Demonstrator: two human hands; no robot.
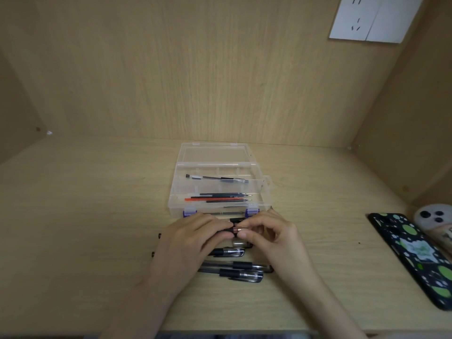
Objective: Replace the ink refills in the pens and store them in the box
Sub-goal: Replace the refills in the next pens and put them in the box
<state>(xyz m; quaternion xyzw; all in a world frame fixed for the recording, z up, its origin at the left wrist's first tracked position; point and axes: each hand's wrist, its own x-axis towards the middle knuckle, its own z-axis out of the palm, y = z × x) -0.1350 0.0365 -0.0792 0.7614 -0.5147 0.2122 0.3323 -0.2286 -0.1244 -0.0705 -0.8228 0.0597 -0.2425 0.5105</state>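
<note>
Box (217, 182) at frame centre on the table (97, 216); pens (234, 270) below it; phone (413, 258) at right.

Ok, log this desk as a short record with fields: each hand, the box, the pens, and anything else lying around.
left hand: grips the held pen by its barrel
right hand: pinches the same pen's tip end
box: clear, lid open, just behind the hands
box front: refills, one red, the rest dark
box rear: boxed pen
desk: loose pens lying near and partly under the hands
far right: phone in a green-spotted case
</note>
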